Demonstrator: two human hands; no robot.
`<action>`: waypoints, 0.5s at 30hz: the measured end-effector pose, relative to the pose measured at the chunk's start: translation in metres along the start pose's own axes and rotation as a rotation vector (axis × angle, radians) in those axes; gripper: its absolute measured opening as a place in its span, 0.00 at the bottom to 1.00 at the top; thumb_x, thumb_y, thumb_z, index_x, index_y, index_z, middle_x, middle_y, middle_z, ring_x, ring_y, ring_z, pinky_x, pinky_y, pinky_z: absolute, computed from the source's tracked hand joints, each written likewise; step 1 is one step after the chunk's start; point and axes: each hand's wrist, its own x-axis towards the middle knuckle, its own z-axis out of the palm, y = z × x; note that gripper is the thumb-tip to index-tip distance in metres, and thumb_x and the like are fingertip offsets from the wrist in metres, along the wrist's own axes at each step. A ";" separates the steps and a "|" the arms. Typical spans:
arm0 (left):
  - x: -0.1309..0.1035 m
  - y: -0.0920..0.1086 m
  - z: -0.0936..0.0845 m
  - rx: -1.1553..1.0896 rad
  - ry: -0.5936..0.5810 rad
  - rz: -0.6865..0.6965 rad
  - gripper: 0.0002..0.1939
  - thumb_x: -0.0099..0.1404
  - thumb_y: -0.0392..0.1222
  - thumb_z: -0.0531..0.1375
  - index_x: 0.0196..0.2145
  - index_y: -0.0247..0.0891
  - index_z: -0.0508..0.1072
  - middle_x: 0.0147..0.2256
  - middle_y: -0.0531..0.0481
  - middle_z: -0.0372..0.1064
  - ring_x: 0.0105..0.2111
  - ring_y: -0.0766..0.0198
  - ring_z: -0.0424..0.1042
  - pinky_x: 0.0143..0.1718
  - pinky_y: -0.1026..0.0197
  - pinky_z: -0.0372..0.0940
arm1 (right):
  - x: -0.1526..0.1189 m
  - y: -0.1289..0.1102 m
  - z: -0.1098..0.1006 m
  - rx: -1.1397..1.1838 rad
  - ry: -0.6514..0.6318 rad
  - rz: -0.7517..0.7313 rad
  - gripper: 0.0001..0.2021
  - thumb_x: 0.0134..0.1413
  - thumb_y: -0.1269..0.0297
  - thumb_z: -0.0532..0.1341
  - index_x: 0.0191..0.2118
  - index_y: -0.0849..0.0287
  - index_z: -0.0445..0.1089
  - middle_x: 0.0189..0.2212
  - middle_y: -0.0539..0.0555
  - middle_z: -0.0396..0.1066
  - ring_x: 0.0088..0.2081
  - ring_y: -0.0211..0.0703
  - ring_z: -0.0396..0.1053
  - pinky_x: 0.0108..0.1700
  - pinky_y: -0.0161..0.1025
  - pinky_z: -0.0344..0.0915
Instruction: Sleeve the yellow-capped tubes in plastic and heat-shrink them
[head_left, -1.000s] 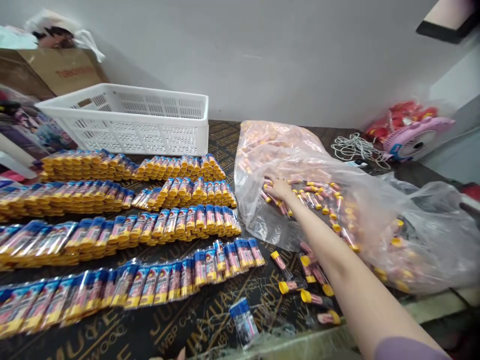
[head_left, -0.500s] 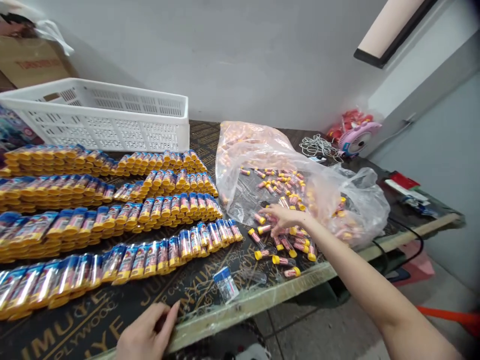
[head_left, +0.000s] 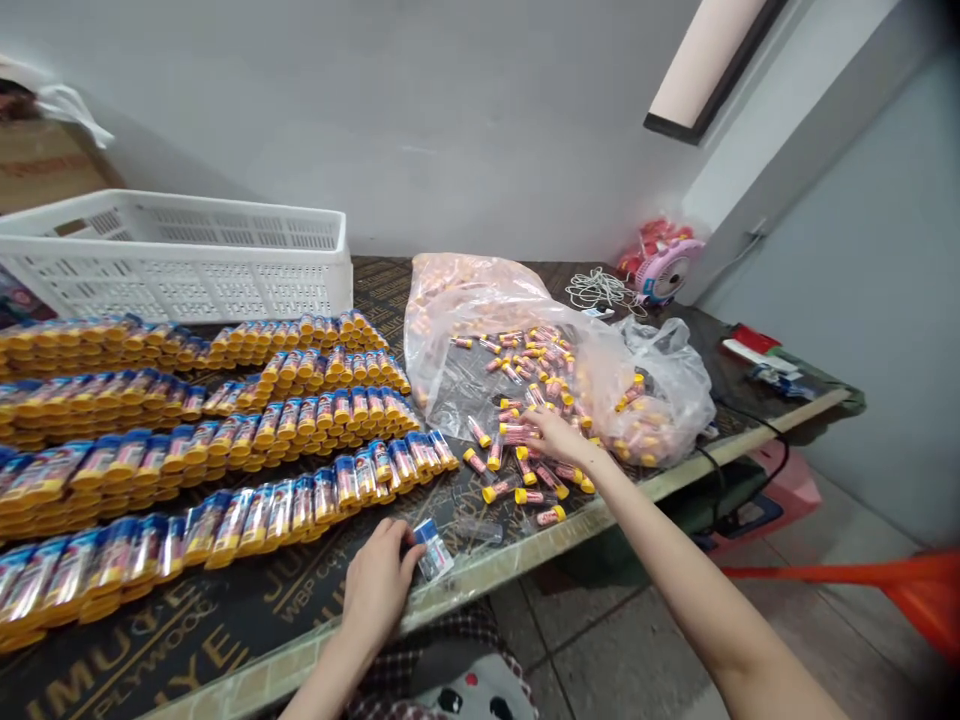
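My left hand is at the table's front edge. Its fingers are loosely bent, with a gap between thumb and forefinger, at the left edge of a small stack of blue-and-white printed labels. My right hand reaches over loose clear tubes with yellow caps and pink contents, fingers stretched out among them; its fingertips are partly hidden. Behind it, more such tubes spill from a large clear plastic bag. An empty-looking clear tube lies right of the labels.
Stacked rows of blue-and-yellow wrapped tubes fill the table's left side. Behind them stands a white plastic crate. A coiled white cable, a pink fan and a red item lie toward the right. The table edge runs along the front.
My left hand has moved right and forward to the labels. My right hand stays among the loose tubes, its fingers shifted slightly. The camera view has turned a little to the right.
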 end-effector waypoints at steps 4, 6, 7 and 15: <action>0.002 -0.001 0.001 -0.001 -0.002 -0.002 0.10 0.63 0.47 0.51 0.37 0.41 0.67 0.36 0.49 0.66 0.34 0.61 0.68 0.33 0.62 0.56 | -0.009 -0.001 0.002 0.027 0.010 0.045 0.08 0.49 0.73 0.60 0.38 0.61 0.68 0.33 0.53 0.69 0.34 0.40 0.67 0.37 0.35 0.60; 0.005 -0.002 0.003 0.008 -0.020 -0.001 0.10 0.63 0.47 0.51 0.39 0.41 0.66 0.36 0.50 0.66 0.33 0.61 0.68 0.32 0.62 0.55 | -0.013 -0.002 0.005 0.028 0.015 0.082 0.03 0.50 0.69 0.61 0.33 0.61 0.68 0.28 0.52 0.69 0.30 0.40 0.66 0.33 0.34 0.59; 0.006 -0.002 0.004 0.013 -0.025 0.005 0.09 0.63 0.46 0.52 0.37 0.41 0.66 0.35 0.50 0.66 0.33 0.61 0.67 0.31 0.62 0.55 | -0.016 -0.003 0.007 0.028 0.020 0.099 0.03 0.49 0.67 0.62 0.30 0.61 0.68 0.26 0.51 0.69 0.28 0.39 0.65 0.32 0.33 0.59; 0.004 -0.004 0.007 -0.055 0.082 0.080 0.08 0.61 0.43 0.52 0.28 0.39 0.68 0.31 0.50 0.65 0.31 0.63 0.66 0.33 0.63 0.57 | -0.045 0.019 -0.029 0.062 0.272 0.203 0.05 0.49 0.64 0.61 0.33 0.58 0.69 0.26 0.50 0.72 0.28 0.39 0.68 0.31 0.34 0.63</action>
